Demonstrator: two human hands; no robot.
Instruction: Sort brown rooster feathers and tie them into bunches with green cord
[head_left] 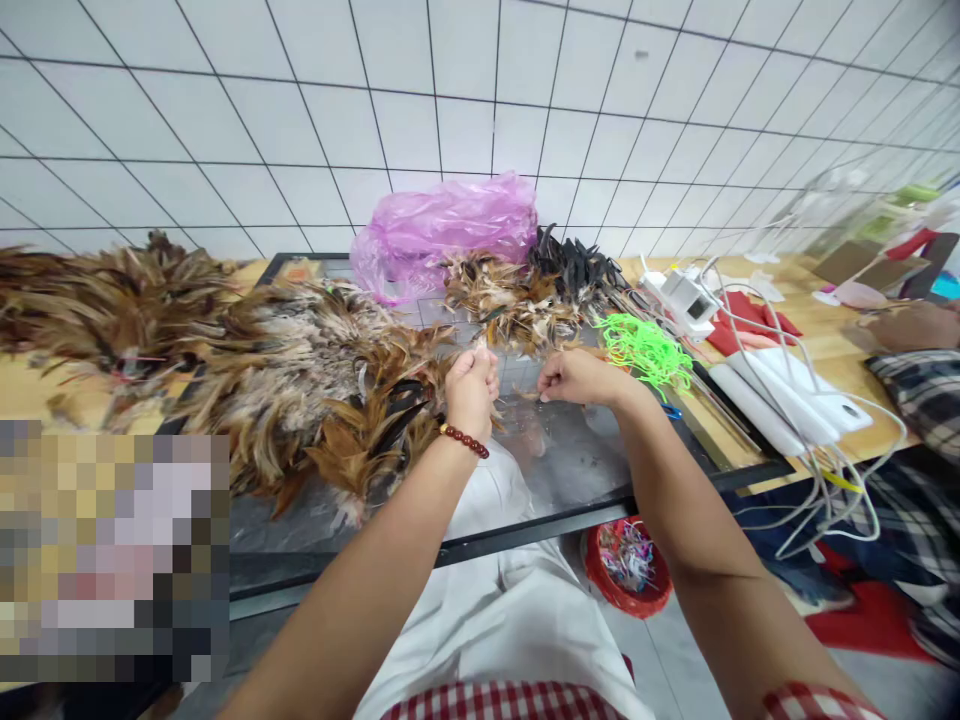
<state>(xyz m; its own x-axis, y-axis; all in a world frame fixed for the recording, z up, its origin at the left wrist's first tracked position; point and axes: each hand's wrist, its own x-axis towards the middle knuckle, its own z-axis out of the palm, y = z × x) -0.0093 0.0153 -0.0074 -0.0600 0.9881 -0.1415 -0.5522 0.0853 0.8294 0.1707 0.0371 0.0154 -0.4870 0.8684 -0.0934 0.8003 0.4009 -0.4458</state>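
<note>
My left hand (pixel 471 388), with a beaded bracelet (pixel 465 440) on its wrist, is closed in a fist above the dark tray (pixel 574 455). Something pale shows at its top, too small to name. To its right, my right hand (pixel 576 378) is closed in a pinch low over the tray surface; what its fingertips hold cannot be made out. Beside my left hand spreads a large heap of brown feathers (pixel 300 350). Beyond both hands lie a smaller pile of brown feathers (pixel 517 300) and a bunch of black feathers (pixel 574 265).
A pink plastic bag (pixel 450 225) rests against the tiled wall. Bright green cords (pixel 645 350) lie right of my right hand, near a white power strip (pixel 814 395) with tangled cables. Below the table edge stands a red basket (pixel 634 605). Another person's plaid sleeve (pixel 919 390) is at right.
</note>
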